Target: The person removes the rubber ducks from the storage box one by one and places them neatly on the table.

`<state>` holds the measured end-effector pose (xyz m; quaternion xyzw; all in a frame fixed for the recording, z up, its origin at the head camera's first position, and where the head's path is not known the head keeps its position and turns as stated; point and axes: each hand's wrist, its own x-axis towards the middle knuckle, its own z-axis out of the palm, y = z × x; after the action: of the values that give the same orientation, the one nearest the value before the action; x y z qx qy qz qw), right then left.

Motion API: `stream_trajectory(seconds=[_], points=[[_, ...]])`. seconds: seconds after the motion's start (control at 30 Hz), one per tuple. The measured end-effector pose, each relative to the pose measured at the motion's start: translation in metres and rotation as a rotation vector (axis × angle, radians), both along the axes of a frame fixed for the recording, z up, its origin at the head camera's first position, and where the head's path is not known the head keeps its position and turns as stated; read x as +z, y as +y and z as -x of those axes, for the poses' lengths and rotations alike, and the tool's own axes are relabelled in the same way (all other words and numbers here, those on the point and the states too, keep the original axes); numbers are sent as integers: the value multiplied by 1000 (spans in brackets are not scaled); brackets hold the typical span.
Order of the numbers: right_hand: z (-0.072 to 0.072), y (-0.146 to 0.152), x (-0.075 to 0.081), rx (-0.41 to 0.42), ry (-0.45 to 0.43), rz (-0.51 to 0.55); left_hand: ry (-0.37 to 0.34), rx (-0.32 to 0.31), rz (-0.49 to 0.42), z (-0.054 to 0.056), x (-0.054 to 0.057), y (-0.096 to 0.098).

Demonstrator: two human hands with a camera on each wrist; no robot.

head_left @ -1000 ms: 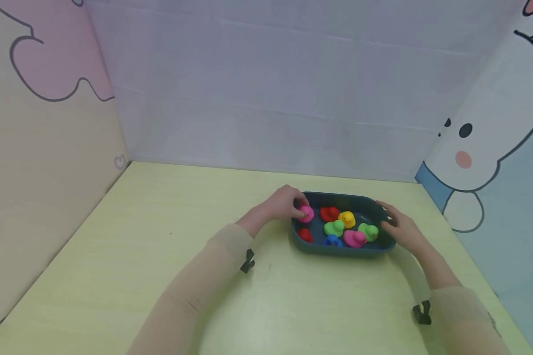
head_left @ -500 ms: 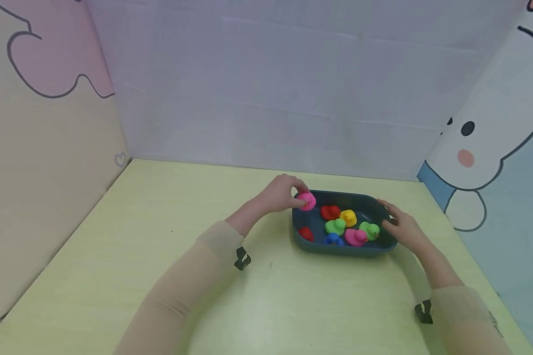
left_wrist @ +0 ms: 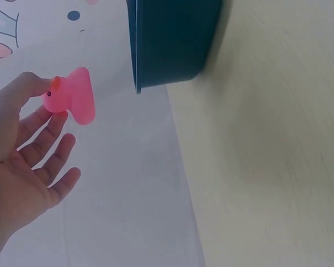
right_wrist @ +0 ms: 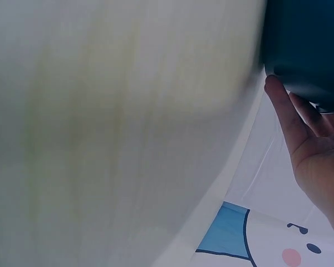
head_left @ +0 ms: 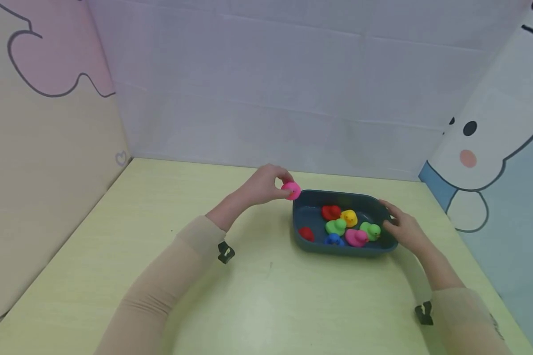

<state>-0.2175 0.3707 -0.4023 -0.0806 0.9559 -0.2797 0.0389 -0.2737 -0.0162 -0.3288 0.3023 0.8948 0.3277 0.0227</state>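
Observation:
My left hand [head_left: 266, 185] pinches a pink rubber duck [head_left: 291, 191] by its head between thumb and fingers, raised beside the tray's far left corner. In the left wrist view the duck [left_wrist: 78, 97] has its flat base turned away from the palm, and the other fingers spread loosely. My right hand [head_left: 404, 229] holds the right end of the dark blue tray [head_left: 328, 250], with thumb and fingers at its rim. Inside the tray lie a yellow duck [head_left: 349, 218], a blue duck [head_left: 334, 239], another pink duck [head_left: 357, 237], two green ducks [head_left: 336, 227] and two red ones [head_left: 331, 212].
The tray stands on a pale yellow table [head_left: 231, 296], toward its back right. A light wall sheet [head_left: 248, 88] rises behind the table, and cartoon-printed panels [head_left: 515, 197] stand at both sides. Dark clips [head_left: 226, 252] show at both sleeves.
My left hand has lifted the pink duck up out of the tray's left end and moved it left past the rim. The right hand stays at the tray.

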Motion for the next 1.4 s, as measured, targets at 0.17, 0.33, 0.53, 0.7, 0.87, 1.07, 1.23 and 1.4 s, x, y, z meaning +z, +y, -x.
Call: stream_trajectory(seconds=[0.17,0.33,0.53,0.7,0.87,1.07,1.23,1.4], points=[[0,-1,-1,-7,-14,-2,41,23,6,11,-1,-15],[0,-1,0,-8,-12,-6,47,52,9,24,-7,-28],[0,-1,1,-11,-3,-19,37,87,27,38,-14,-38],[-1,-2,0,-17,-13,-24,8,116,27,44,-21,-40],[-3,-1,-1,-17,1,-25,-30,139,19,49,-29,-40],[-2,-1,-1,-14,2,-28,-37,165,19,60,-46,-40],[-4,-3,0,-15,-7,-30,-61,185,25,68,-61,-40],[-5,-4,0,-16,-5,-22,-86,198,29,73,-73,-41]])
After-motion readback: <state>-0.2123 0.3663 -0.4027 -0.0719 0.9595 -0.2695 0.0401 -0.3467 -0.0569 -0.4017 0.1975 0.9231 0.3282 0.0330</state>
